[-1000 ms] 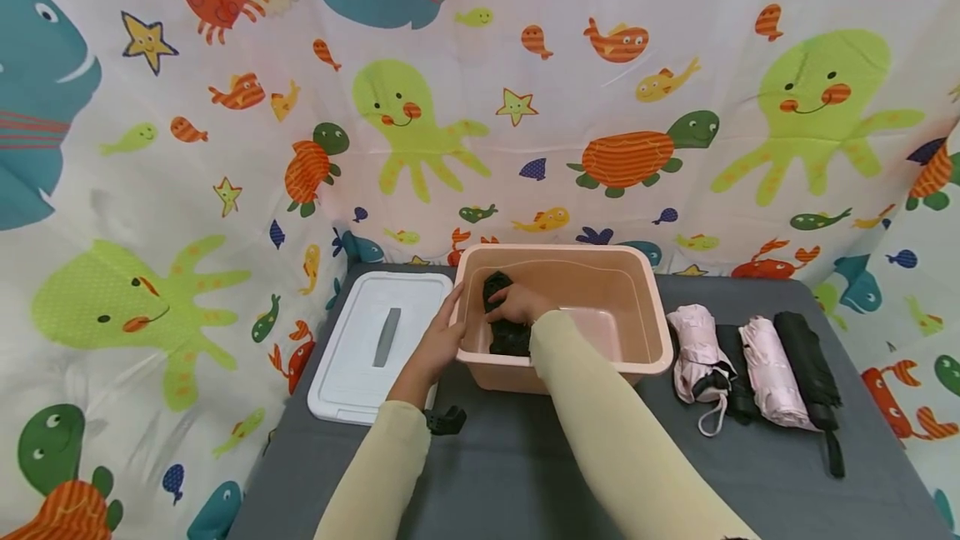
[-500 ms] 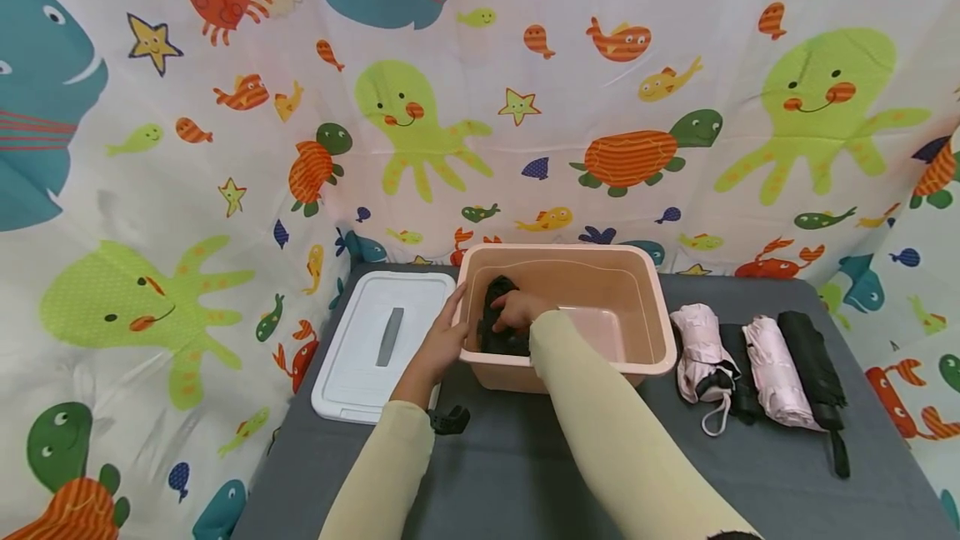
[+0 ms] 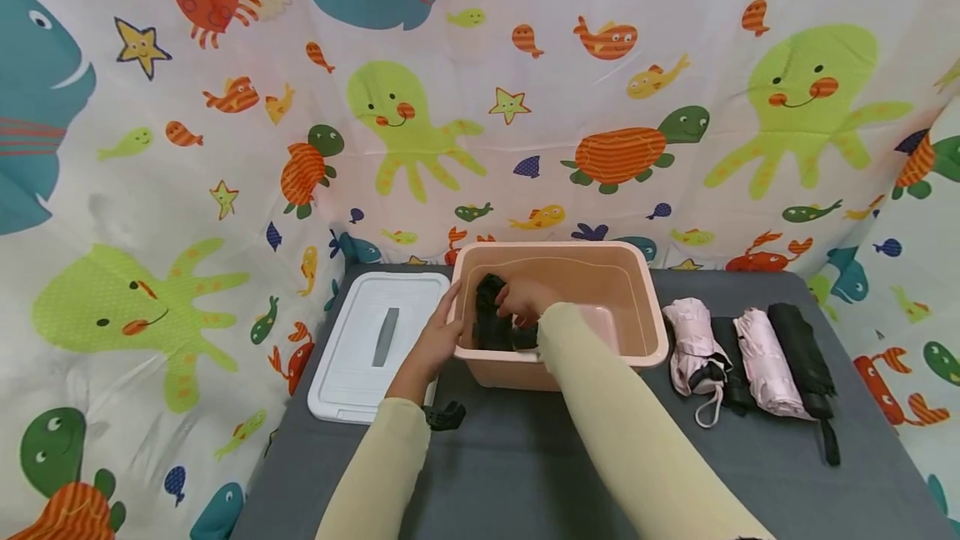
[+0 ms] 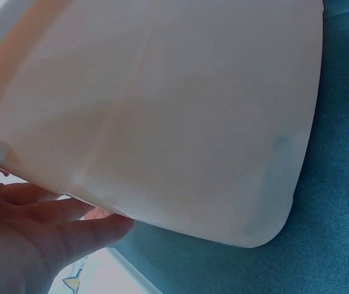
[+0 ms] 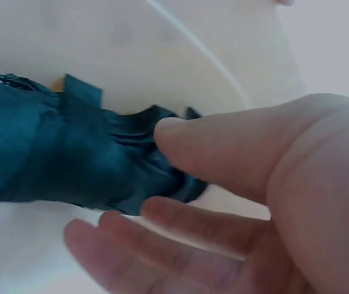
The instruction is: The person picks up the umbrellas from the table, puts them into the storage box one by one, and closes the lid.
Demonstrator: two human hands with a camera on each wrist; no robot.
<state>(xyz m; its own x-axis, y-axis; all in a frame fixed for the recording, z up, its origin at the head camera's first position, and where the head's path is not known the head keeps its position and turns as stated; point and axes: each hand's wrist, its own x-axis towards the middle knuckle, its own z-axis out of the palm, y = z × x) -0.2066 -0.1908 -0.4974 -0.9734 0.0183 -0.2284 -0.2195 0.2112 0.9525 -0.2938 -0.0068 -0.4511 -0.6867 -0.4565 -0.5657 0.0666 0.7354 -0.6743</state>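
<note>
A pale pink plastic bin (image 3: 637, 290) stands on the table, and a black folded umbrella (image 3: 487, 319) lies along the left part of its floor. My right hand (image 3: 528, 298) is inside the bin, just right of the umbrella. In the right wrist view, the thumb (image 5: 174, 131) overlaps one crumpled end of the umbrella (image 5: 57, 144), and the other fingers spread along its lower edge. My left hand (image 3: 431, 348) rests against the bin's left side with its fingers extended. Those fingers (image 4: 94, 236) lie along the bin's edge in the left wrist view.
A white lid (image 3: 337, 373) with a grey handle lies left of the bin. To the right, a pink folded umbrella (image 3: 693, 332), a black one (image 3: 735, 365), another pink one (image 3: 772, 365) and a black one (image 3: 802, 357) lie side by side on the grey table (image 3: 495, 473).
Inside the bin, my right hand has shifted slightly right relative to the black umbrella, and its pointing finger has drawn back. My left hand stays at the bin's side.
</note>
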